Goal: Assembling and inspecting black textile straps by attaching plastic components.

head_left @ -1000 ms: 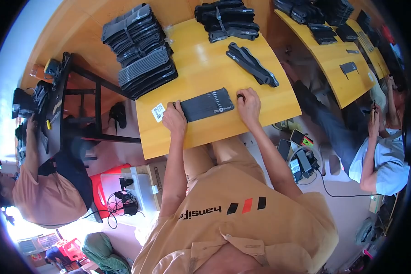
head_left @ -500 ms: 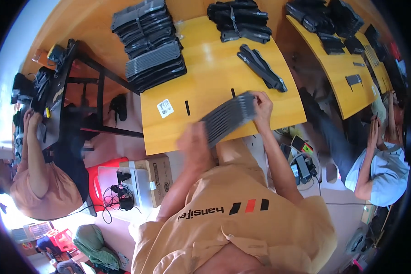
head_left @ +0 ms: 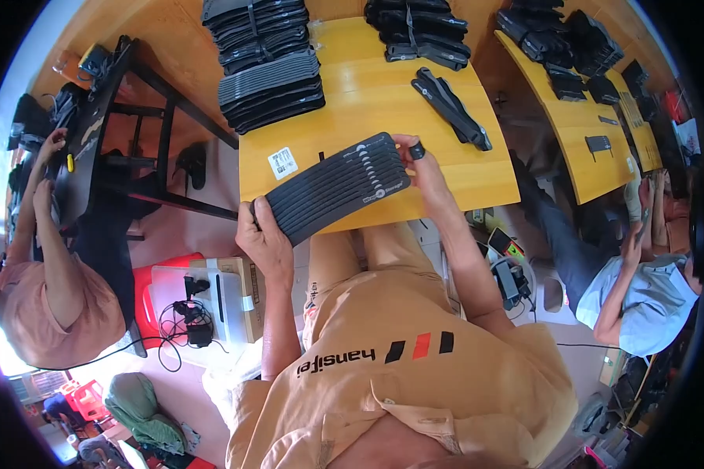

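Observation:
Both my hands hold a flat, slightly fanned bundle of black straps (head_left: 338, 187) above the near part of the yellow table (head_left: 352, 117). My left hand (head_left: 267, 241) pinches its lower left end, thumb on top. At the right end, my right hand (head_left: 429, 178) is closed on the edge. A small dark piece (head_left: 417, 150) shows at the right fingers; whether it is worn or held I cannot tell. White markings run along the right end of the bundle. A white label (head_left: 282, 162) lies on the table, and a short black strip (head_left: 321, 156) is partly hidden behind the bundle.
Tall stacks of black straps (head_left: 270, 90) stand at the back left, with a tied stack (head_left: 418, 35) at the back right. Loose straps (head_left: 452, 109) lie on the right. Co-workers sit on both sides. A box and cables (head_left: 192, 320) are on the floor at left.
The strap bundle has turned its marked face up and moved slightly left. My left hand, blurred before, now grips its left end clearly. The whole view has shifted a little.

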Motion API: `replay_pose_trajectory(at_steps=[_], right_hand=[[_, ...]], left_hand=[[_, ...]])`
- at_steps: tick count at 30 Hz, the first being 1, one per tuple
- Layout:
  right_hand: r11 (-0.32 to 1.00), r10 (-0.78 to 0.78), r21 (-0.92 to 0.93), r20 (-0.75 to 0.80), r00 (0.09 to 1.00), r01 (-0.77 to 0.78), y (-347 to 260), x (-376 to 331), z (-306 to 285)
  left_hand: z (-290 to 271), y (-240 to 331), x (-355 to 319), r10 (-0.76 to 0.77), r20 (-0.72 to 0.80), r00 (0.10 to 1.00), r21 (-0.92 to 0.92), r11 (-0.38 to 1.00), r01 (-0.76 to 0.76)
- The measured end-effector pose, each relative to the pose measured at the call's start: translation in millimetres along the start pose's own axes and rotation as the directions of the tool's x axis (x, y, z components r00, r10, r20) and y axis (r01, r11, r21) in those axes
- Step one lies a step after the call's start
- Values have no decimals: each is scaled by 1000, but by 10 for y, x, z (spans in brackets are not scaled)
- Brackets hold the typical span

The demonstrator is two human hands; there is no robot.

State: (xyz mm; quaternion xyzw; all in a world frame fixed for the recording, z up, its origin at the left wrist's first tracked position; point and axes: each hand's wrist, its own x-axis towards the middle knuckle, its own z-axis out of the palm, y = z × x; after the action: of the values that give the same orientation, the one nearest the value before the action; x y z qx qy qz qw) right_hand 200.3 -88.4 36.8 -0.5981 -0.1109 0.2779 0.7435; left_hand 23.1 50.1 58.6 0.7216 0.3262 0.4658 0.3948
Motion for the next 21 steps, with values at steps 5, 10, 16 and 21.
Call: replay_pose_trajectory(at_steps=[5, 10, 16, 21], right_hand=[[998, -47, 35, 90, 995, 45, -51, -86, 179], [991, -115, -66, 29, 993, 116, -12, -142, 201], [990, -90, 111, -24, 996, 92, 212, -134, 212], [988, -107, 99, -102, 989, 117, 217, -96, 140]], left_hand=[[40, -126, -26, -59, 38, 998, -82, 995, 62], [50, -319, -93, -409, 123, 904, -284, 859, 427], [53, -309, 0, -435, 211, 875, -411, 773, 484], [45, -316, 51, -475, 309, 824, -498, 657, 566]])
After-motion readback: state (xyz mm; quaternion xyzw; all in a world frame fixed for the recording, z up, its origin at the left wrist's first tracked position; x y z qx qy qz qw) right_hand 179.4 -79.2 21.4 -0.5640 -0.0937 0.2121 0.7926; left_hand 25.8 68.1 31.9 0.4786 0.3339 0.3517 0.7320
